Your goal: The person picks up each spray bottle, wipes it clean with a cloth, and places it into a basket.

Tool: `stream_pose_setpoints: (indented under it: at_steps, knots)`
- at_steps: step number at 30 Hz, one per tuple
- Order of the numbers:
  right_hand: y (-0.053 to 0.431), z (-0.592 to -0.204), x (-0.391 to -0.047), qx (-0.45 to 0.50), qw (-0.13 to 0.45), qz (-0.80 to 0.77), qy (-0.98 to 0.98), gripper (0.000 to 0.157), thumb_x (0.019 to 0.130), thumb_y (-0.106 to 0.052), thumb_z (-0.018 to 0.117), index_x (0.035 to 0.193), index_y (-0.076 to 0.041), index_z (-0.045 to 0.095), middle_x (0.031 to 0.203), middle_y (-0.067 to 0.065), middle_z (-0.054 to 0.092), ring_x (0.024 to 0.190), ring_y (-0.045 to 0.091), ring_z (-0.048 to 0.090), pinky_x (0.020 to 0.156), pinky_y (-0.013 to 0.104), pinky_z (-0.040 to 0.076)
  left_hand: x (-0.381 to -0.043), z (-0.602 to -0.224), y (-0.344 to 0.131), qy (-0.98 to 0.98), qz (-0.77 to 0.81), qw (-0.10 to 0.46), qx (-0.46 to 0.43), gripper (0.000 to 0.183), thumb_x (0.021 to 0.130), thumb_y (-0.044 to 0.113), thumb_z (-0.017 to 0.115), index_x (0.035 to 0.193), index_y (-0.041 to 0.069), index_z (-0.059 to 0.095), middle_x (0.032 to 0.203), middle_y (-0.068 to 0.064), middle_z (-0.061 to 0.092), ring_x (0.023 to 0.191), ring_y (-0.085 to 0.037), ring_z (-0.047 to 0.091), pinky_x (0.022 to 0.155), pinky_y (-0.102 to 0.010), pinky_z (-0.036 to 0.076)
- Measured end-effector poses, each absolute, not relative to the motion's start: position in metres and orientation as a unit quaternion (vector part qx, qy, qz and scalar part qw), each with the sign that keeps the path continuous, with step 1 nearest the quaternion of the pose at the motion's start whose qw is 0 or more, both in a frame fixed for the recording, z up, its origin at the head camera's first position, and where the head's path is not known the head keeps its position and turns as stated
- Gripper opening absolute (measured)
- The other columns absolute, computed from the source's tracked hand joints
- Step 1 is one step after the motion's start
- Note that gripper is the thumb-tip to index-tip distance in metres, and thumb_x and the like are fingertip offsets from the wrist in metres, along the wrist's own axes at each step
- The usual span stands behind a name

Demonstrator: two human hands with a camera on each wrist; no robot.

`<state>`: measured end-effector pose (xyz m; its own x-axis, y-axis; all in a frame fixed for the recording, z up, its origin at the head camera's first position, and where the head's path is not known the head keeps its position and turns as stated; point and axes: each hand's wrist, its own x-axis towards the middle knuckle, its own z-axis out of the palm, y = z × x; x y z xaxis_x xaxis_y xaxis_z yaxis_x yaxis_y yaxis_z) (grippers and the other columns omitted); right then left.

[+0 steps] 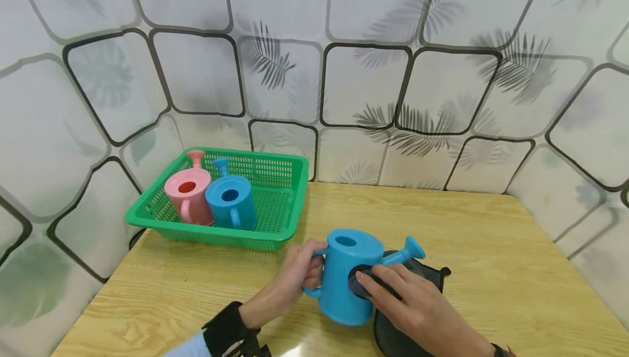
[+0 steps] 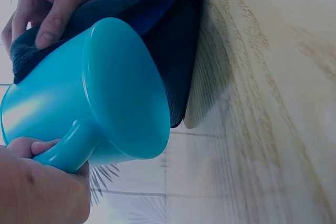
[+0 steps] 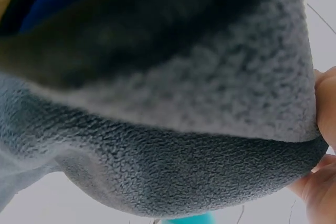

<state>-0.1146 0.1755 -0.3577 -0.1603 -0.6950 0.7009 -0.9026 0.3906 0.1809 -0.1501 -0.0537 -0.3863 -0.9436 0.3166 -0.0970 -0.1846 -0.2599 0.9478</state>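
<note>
A blue watering can (image 1: 339, 286) is tilted a little above the table in the head view, its spout (image 1: 405, 251) pointing right. My left hand (image 1: 297, 272) grips the handle, fingers curled round it. My right hand (image 1: 420, 302) holds a dark grey cloth (image 1: 400, 338) against the can's side, below the spout. In the left wrist view the can's base (image 2: 131, 87) faces the camera, and the cloth (image 2: 176, 56) hangs behind it with the right thumb pressing on it. Folded fleecy cloth (image 3: 184, 171) fills most of the right wrist view and hides much of the can.
At the back left stands a green basket (image 1: 298, 198) with perforated sides. It contains a pink watering can (image 1: 199, 207) and another blue watering can (image 1: 242, 207). The wooden table (image 1: 491, 259) reaches back to a patterned wall covering (image 1: 363, 84), which also encloses both sides.
</note>
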Motion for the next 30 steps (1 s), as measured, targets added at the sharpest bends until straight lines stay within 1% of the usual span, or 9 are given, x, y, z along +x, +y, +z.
stream_pose_setpoints:
  at_steps: [3, 5, 11, 15, 18, 20, 23, 27, 30]
  knots:
    - [0.177, -0.366, -0.115, 0.548, 0.36, 0.13, -0.744, 0.038, 0.108, -0.014, 0.033, 0.114, 0.0, 0.068, 0.098, 0.01, 0.066, 0.072, 0.016, 0.054, 0.053, 0.026, 0.048, -0.151, -0.387, -0.052, 0.586, 0.794, 0.155, 0.049, 0.05, 0.092, 0.024, 0.054, 0.05, 0.017, 0.029, 0.044, 0.011, 0.026, 0.038, -0.006, 0.024, 0.042, -0.019, 0.024]
    - [0.177, -0.372, -0.114, 0.558, 0.349, 0.12, -0.743, 0.039, 0.108, -0.013, 0.031, 0.115, -0.002, 0.067, 0.099, 0.009, 0.065, 0.072, 0.015, 0.054, 0.054, 0.025, 0.048, -0.151, -0.387, -0.052, 0.584, 0.797, 0.146, 0.043, 0.049, 0.092, 0.024, 0.054, 0.05, 0.017, 0.029, 0.044, 0.011, 0.027, 0.038, -0.006, 0.024, 0.042, -0.019, 0.023]
    - [0.179, -0.38, -0.112, 0.582, 0.289, 0.09, -0.755, 0.041, 0.109, -0.024, 0.029, 0.12, -0.007, 0.065, 0.104, 0.003, 0.062, 0.075, 0.012, 0.052, 0.057, 0.023, 0.052, -0.154, -0.381, -0.051, 0.577, 0.807, 0.116, 0.038, 0.048, 0.091, 0.021, 0.054, 0.05, 0.017, 0.029, 0.044, 0.012, 0.026, 0.037, -0.004, 0.023, 0.04, -0.018, 0.021]
    - [0.18, -0.382, -0.111, 0.591, 0.275, 0.065, -0.755, 0.042, 0.109, -0.027, 0.029, 0.121, -0.007, 0.064, 0.104, 0.004, 0.061, 0.073, 0.012, 0.051, 0.056, 0.021, 0.05, -0.156, -0.379, -0.052, 0.581, 0.805, 0.115, 0.04, 0.048, 0.092, 0.02, 0.052, 0.05, 0.018, 0.029, 0.043, 0.012, 0.027, 0.037, -0.005, 0.024, 0.04, -0.019, 0.023]
    - [0.18, -0.382, -0.111, 0.593, 0.275, 0.055, -0.755, 0.042, 0.109, -0.029, 0.03, 0.121, -0.008, 0.064, 0.104, 0.004, 0.061, 0.072, 0.012, 0.05, 0.056, 0.02, 0.049, -0.158, -0.377, -0.054, 0.581, 0.804, 0.116, 0.048, 0.049, 0.093, 0.021, 0.051, 0.05, 0.018, 0.029, 0.043, 0.012, 0.027, 0.036, -0.005, 0.024, 0.04, -0.019, 0.024]
    - [0.18, -0.383, -0.11, 0.593, 0.279, 0.055, -0.753, 0.041, 0.109, -0.027, 0.03, 0.121, -0.008, 0.064, 0.104, 0.004, 0.061, 0.072, 0.012, 0.05, 0.055, 0.02, 0.049, -0.158, -0.377, -0.055, 0.58, 0.804, 0.118, 0.054, 0.049, 0.093, 0.021, 0.051, 0.05, 0.018, 0.028, 0.044, 0.012, 0.026, 0.036, -0.005, 0.024, 0.04, -0.019, 0.024]
    - [0.18, -0.383, -0.11, 0.59, 0.288, 0.07, -0.751, 0.041, 0.108, -0.029, 0.033, 0.121, -0.008, 0.065, 0.104, 0.003, 0.062, 0.073, 0.012, 0.051, 0.055, 0.021, 0.05, -0.158, -0.377, -0.056, 0.581, 0.802, 0.124, 0.06, 0.049, 0.093, 0.022, 0.051, 0.05, 0.018, 0.028, 0.044, 0.012, 0.026, 0.037, -0.006, 0.024, 0.04, -0.02, 0.025]
    - [0.181, -0.382, -0.109, 0.584, 0.302, 0.091, -0.748, 0.041, 0.108, -0.03, 0.035, 0.121, -0.007, 0.066, 0.105, 0.003, 0.063, 0.076, 0.012, 0.054, 0.058, 0.023, 0.052, -0.157, -0.379, -0.058, 0.581, 0.8, 0.133, 0.064, 0.048, 0.093, 0.022, 0.052, 0.05, 0.018, 0.029, 0.044, 0.011, 0.027, 0.037, -0.006, 0.025, 0.041, -0.02, 0.025]
    - [0.182, -0.378, -0.109, 0.576, 0.324, 0.102, -0.744, 0.039, 0.108, -0.022, 0.033, 0.121, -0.005, 0.066, 0.105, 0.005, 0.064, 0.079, 0.014, 0.056, 0.061, 0.026, 0.053, -0.155, -0.38, -0.057, 0.577, 0.801, 0.144, 0.069, 0.048, 0.093, 0.02, 0.052, 0.05, 0.018, 0.029, 0.045, 0.011, 0.027, 0.038, -0.006, 0.025, 0.041, -0.019, 0.024]
